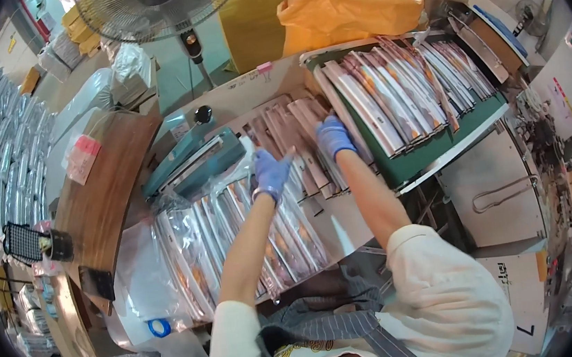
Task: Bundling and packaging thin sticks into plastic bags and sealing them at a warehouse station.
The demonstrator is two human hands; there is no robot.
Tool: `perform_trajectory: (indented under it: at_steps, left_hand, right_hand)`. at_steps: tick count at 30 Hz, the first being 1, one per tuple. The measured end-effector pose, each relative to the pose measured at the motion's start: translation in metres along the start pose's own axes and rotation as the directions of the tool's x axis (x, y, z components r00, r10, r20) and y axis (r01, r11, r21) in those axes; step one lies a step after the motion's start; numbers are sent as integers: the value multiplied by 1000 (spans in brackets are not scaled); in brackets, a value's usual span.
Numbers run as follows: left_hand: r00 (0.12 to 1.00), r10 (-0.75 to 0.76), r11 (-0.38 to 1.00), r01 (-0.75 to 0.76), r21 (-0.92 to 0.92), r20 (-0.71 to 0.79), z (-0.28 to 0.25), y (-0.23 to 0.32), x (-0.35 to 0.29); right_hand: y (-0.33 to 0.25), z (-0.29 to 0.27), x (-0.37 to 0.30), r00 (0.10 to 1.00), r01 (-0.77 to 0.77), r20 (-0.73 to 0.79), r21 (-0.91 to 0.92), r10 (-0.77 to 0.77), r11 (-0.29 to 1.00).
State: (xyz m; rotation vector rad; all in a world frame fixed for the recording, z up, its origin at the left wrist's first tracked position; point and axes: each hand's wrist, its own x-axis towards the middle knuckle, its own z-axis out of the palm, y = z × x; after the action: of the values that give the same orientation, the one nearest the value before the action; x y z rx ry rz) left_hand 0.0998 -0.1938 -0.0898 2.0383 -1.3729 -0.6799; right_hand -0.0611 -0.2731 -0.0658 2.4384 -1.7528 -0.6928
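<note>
While the left hand (271, 173), in a blue glove, lies over the middle of the table (347, 215), the right hand (335, 137), gloved alike, is at the slim brownish packs (304, 117) toward the table's right end. These packs lie side by side, somewhat uneven, between the two hands and on toward the far edge. The right hand's fingers curl down over the packs nearest the right edge; whether they grasp one or only press on it, I cannot tell. The left hand's thumb points toward the packs, and its other fingers are partly hidden, so their grip cannot be told either.

Along the near edge, from the left part to the middle, lies a row of packs in clear plastic sleeves (307, 246), passing under the left forearm. Behind it, toward the far left corner, sits a long teal machine (211, 158). A blue ring (159, 328) lies at the near left corner.

Just beyond the right edge, a green surface (436, 145) with a metal rim carries a row of printed packs (389, 101). An orange bag (352, 11) stands behind that row, and a fan (190, 45) rises beyond the table's far edge.
</note>
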Motion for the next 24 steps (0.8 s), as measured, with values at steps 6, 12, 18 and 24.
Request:
perform_trajectory:
  at_steps: [6, 12, 18, 24]
  left_hand:
    - [982, -42, 691, 160, -704, 182, 65, 16, 58]
    - [867, 1, 317, 473, -822, 498, 31, -13, 31]
    - [966, 243, 508, -45, -860, 92, -6, -4, -20]
    - [815, 574, 576, -333, -747, 79, -33, 72, -103]
  right_hand:
    - [21, 64, 68, 999, -41, 33, 975, 41, 220]
    - [-29, 26, 16, 970, -191, 111, 895, -214, -404]
    - [-4, -24, -77, 969, 66, -200, 773, -144, -631]
    - [52, -14, -159, 615, 784, -765, 564, 194, -261]
